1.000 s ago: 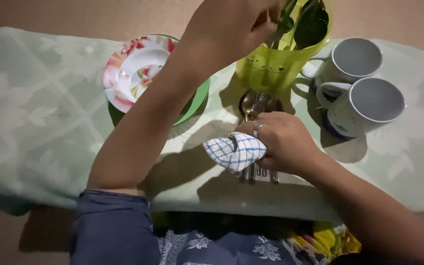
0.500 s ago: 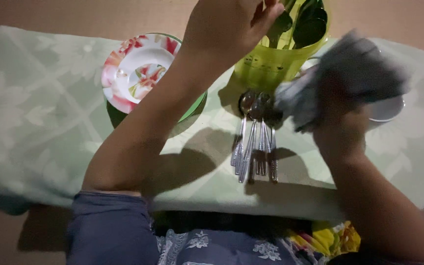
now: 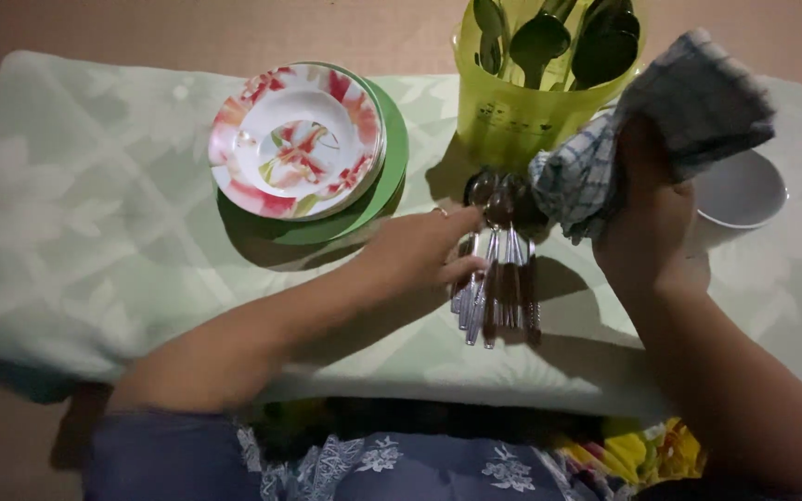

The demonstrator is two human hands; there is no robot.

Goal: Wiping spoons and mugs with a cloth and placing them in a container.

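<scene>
We see our left hand (image 3: 424,250) reaching across the pale green patterned cloth (image 3: 85,232) that covers the worktop, its fingers curled down onto a bundle of metal spoons and forks (image 3: 498,278) that lies flat on the cloth with the handles pointing toward us. The thumb and fingertips pinch the nearest handles at the left side of the bundle, so the hand is closed on the cutlery rather than spread open.

Our right hand (image 3: 652,223) is raised just to the right of the bundle and is wrapped in a blue-and-white checked dish towel (image 3: 661,121), which it grips in a closed fist; the towel bunches over the knuckles and hangs toward the spoon bowls, and we cannot tell whether it touches them.

Behind the bundle stands a translucent yellow-green plastic cutlery holder (image 3: 522,107), upright, with several dark spoons (image 3: 549,37) standing in it, bowls up. The heads of the lying cutlery come close to the holder's base.

To the left, near our left hand but apart from it, a white shallow bowl with a red and pink flower pattern (image 3: 294,139) sits on top of a green plate (image 3: 387,162), whose rim shows at the right side. To the right, partly hidden by our right hand, is a white mug (image 3: 744,190).
</scene>
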